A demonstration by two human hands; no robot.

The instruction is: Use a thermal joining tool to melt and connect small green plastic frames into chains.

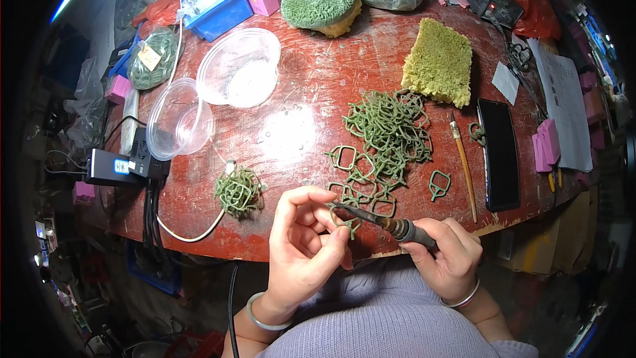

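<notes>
Near the front edge of the table, my left hand [308, 238] pinches a small green wax-like frame piece [352, 227] between its fingers and thumb. My right hand [445, 248] grips the grey handle of a soldering iron [381, 220]. Its dark metal tip points left and lies at the piece and the left fingertips; whether they touch I cannot tell. Just beyond my hands lies a tangled heap of the same green frame pieces [391, 132], with several loose ones at its near side. A single green frame [439, 185] rests apart to the right.
A smaller green bunch [238, 192] sits at left, near clear plastic tubs [240, 66] and a black-grey device [116, 167]. Rightward lie a wooden-handled tool [465, 172], a phone [498, 156] and a yellow sponge [438, 59]. A green-topped round pad [319, 5] stands at the back.
</notes>
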